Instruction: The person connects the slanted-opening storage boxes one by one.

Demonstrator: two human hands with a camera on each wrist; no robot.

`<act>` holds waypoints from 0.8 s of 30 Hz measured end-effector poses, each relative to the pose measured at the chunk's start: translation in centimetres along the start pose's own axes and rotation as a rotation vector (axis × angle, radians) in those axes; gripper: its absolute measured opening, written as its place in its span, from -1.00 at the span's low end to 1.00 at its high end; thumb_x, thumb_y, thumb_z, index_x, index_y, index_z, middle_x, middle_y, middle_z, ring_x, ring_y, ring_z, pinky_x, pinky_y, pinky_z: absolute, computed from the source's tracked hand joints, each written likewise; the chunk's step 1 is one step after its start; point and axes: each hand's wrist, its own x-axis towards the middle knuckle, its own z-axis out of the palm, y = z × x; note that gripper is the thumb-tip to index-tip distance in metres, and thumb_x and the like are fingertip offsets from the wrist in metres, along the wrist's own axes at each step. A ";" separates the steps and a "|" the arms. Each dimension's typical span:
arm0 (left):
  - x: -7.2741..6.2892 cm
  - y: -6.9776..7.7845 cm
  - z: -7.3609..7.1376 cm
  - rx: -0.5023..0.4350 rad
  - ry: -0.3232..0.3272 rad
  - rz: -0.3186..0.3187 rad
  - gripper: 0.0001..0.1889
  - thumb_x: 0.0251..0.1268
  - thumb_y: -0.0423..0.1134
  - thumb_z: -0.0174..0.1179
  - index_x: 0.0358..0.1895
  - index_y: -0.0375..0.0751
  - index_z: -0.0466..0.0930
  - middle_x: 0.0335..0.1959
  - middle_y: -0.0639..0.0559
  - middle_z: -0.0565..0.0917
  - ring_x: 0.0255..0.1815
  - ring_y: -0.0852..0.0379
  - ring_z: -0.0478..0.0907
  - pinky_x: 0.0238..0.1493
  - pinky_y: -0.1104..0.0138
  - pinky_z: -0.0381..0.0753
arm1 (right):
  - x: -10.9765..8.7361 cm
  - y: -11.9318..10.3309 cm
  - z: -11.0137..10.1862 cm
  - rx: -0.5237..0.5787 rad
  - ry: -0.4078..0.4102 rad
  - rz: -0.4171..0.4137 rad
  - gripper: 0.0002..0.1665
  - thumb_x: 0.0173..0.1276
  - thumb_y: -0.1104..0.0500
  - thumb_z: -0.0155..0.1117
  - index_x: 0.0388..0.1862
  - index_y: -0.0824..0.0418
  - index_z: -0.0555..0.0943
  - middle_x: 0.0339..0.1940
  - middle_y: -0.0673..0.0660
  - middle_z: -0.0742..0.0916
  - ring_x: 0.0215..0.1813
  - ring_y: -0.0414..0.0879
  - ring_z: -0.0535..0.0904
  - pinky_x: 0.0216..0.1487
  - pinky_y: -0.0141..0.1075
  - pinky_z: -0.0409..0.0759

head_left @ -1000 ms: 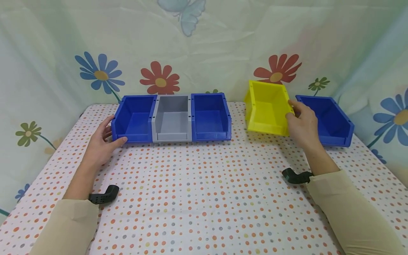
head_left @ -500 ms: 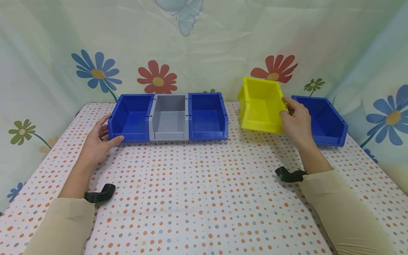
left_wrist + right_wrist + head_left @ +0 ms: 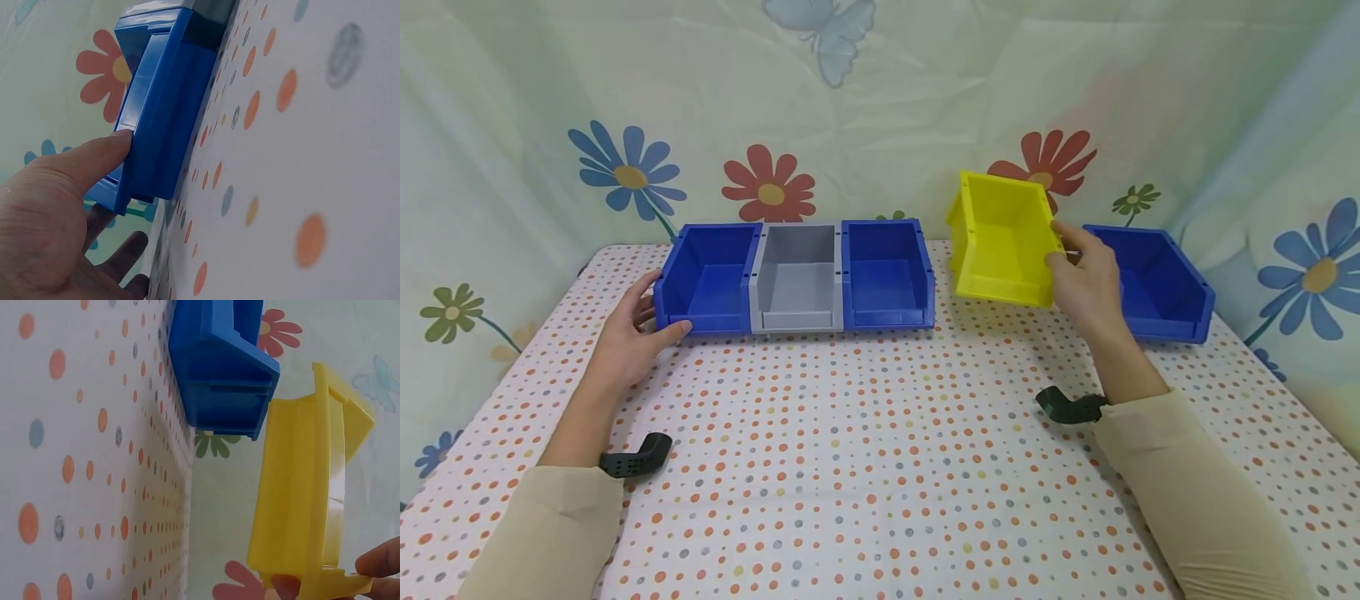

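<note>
In the head view my left hand [image 3: 628, 342] holds the front left corner of a blue storage bin [image 3: 715, 292], which stands on the table. Its thumb lies on the low front lip; the other fingers reach along the bin's side, partly hidden. A grey bin [image 3: 801, 292] and a second blue bin [image 3: 887, 292] stand against it in a row. My right hand [image 3: 1086, 287] grips the right rim of a yellow bin [image 3: 1007, 246], which hangs tilted above the table. In the right wrist view a gap separates the yellow bin [image 3: 294, 487] from the tabletop.
Another blue bin [image 3: 1165, 287] stands at the table's right, partly behind my right hand. A dotted cloth [image 3: 850, 467] covers the table. A flowered curtain [image 3: 910, 117] hangs close behind the bins. Each wrist wears a black camera mount [image 3: 640, 458].
My right hand has lifted the yellow bin slightly and carried it left, closer to the row. My left hand stays at the left blue bin. The head view has shifted a little.
</note>
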 end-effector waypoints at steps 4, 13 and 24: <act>0.0 0.0 0.0 -0.002 0.001 -0.001 -0.05 0.45 -0.05 0.31 0.71 0.27 -0.15 0.65 -0.33 0.14 0.64 -0.39 0.10 0.52 -0.31 0.26 | 0.0 -0.2 0.1 0.012 -0.011 -0.020 -0.34 0.67 0.10 -0.07 0.69 -0.01 0.19 0.53 0.23 0.46 0.33 0.14 0.49 0.40 0.06 0.59; 0.0 0.0 0.0 0.005 0.004 -0.003 -0.05 0.46 -0.06 0.31 0.71 0.28 -0.16 0.66 -0.32 0.13 0.64 -0.38 0.10 0.53 -0.30 0.25 | -0.1 -0.3 0.6 0.053 -0.083 -0.039 -0.34 0.68 0.14 -0.09 0.70 -0.01 0.17 0.54 0.24 0.42 0.34 0.15 0.47 0.41 0.06 0.58; -0.2 0.1 0.0 0.006 0.005 -0.012 -0.05 0.47 -0.05 0.30 0.71 0.29 -0.16 0.66 -0.32 0.12 0.65 -0.37 0.09 0.53 -0.30 0.24 | 0.1 -0.2 0.9 0.039 -0.093 -0.066 -0.33 0.66 0.16 -0.08 0.69 0.03 0.18 0.51 0.28 0.44 0.32 0.17 0.49 0.38 0.10 0.60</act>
